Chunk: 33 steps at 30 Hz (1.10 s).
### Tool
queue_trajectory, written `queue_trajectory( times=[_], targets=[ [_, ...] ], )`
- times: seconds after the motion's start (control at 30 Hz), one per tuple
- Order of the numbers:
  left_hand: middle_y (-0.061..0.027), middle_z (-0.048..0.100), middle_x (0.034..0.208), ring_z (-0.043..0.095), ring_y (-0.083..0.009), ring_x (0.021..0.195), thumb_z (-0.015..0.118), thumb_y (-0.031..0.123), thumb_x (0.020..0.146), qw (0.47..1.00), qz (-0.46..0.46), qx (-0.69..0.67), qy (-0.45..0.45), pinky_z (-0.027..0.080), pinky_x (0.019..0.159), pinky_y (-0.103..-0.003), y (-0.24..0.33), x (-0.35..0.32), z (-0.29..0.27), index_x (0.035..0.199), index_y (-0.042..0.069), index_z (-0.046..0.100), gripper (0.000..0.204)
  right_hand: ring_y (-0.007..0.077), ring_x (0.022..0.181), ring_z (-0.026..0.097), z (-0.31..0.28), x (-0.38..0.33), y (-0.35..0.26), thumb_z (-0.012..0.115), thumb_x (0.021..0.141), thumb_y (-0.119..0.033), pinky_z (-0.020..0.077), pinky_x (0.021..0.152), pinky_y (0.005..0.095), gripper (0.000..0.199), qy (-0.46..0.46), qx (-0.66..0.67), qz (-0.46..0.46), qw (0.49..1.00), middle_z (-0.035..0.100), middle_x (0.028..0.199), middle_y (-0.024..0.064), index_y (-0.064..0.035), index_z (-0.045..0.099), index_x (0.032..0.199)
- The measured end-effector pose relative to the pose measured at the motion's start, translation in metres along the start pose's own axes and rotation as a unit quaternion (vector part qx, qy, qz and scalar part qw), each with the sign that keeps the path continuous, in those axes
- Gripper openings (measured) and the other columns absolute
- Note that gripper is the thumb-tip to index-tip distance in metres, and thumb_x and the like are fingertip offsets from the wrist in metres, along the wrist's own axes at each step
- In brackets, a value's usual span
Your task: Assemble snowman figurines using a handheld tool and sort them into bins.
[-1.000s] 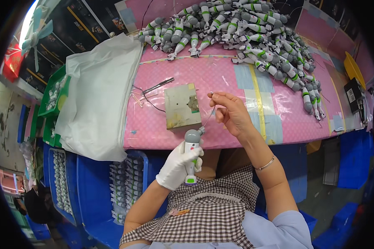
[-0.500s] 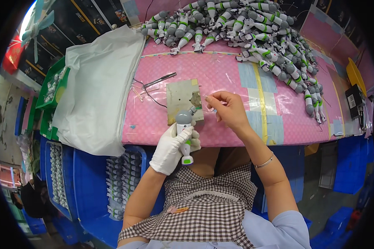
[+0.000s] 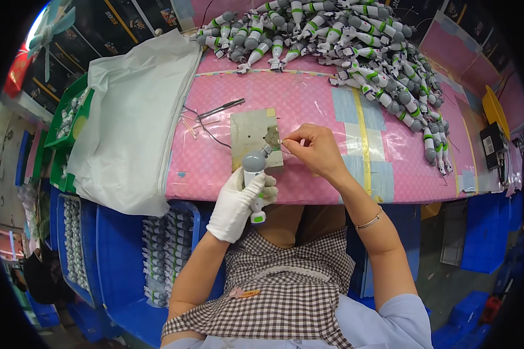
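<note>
My left hand (image 3: 234,203), in a white glove, is closed round a white toy-like part (image 3: 255,163) with a grey ball-shaped section and green trim. Its narrow grey tip points up and right, over the lower edge of a metal plate fixture (image 3: 247,129). My bare right hand (image 3: 314,150) pinches a small white end piece (image 3: 280,142) between thumb and fingertips, at the plate's right edge. A thin wire runs by these fingers; whether it joins the toy part is too small to tell.
Many similar toy parts (image 3: 384,75) lie heaped at the table's back right. Tweezers (image 3: 222,108) and a dark cable lie left of the plate. White sheeting (image 3: 131,128) covers the table's left side, beside green bins (image 3: 70,119). Blue crates (image 3: 119,291) with rows of parts stand below.
My right hand has moved slightly left, bringing its pinch closer to the toy part's tip and the plate's edge. My left hand still holds the toy part, tilted a little more.
</note>
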State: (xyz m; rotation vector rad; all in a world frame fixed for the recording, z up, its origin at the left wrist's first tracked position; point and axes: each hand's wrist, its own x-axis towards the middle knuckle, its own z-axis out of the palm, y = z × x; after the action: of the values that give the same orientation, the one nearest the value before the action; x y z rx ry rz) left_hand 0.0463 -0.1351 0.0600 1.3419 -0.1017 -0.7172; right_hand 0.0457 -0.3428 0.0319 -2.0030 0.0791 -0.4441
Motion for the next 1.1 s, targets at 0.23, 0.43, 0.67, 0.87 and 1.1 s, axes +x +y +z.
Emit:
queue_trajectory(
  times=[0.23,0.43,0.67,0.87,1.1],
  targets=[
    [-0.0091,0.059,0.093,0.062,-0.0183,0.079,0.058,0.025,0.092,0.995,-0.049,-0.067,-0.052,0.053,0.073,-0.033,0.008,0.002,-0.002,0.110,0.001,0.049,0.032,0.0102,0.057,0.055,-0.013,0.018,-0.007,0.066,0.074,-0.015,0.0441,0.054,0.0268,0.017,-0.111,-0.070,0.047,0.990,0.064,0.066,0.0056,0.0015,0.070,0.078],
    [-0.0103,0.061,0.088,0.063,-0.0208,0.077,0.060,0.023,0.090,0.995,-0.034,-0.087,-0.044,0.054,0.072,-0.037,0.003,0.011,-0.008,0.106,0.000,0.053,0.029,0.0090,0.058,0.055,-0.019,0.031,-0.013,0.066,0.072,-0.015,0.0444,0.057,0.0267,0.017,-0.185,-0.020,0.143,0.972,0.064,0.064,0.0047,0.0015,0.070,0.076],
    [-0.0102,0.061,0.089,0.064,-0.0212,0.076,0.060,0.024,0.090,0.996,-0.022,-0.080,-0.039,0.054,0.072,-0.037,-0.001,0.011,-0.006,0.109,-0.001,0.053,0.032,0.0085,0.056,0.052,-0.020,0.038,-0.023,0.066,0.072,-0.016,0.0416,0.053,0.0254,0.017,-0.182,-0.129,0.057,0.973,0.061,0.059,0.0038,0.0010,0.070,0.073],
    [-0.0099,0.060,0.092,0.062,-0.0195,0.077,0.058,0.026,0.091,0.987,-0.058,-0.142,-0.049,0.054,0.071,-0.036,0.006,0.003,-0.006,0.111,0.001,0.052,0.032,0.0099,0.061,0.054,-0.040,0.025,-0.010,0.065,0.082,-0.021,0.0440,0.054,0.0249,0.024,-0.073,0.212,0.219,0.950,0.062,0.080,0.0031,0.0021,0.067,0.091],
    [-0.0114,0.058,0.104,0.058,-0.0185,0.081,0.054,0.023,0.093,0.988,-0.025,-0.151,-0.033,0.054,0.071,-0.037,0.017,-0.010,-0.004,0.121,0.008,0.046,0.032,0.0223,0.066,0.056,-0.038,-0.032,0.023,0.066,0.079,-0.014,0.0446,0.063,0.0302,0.014,0.022,-0.357,-0.040,0.933,0.060,0.078,0.0110,-0.0012,0.061,0.080]
  ],
)
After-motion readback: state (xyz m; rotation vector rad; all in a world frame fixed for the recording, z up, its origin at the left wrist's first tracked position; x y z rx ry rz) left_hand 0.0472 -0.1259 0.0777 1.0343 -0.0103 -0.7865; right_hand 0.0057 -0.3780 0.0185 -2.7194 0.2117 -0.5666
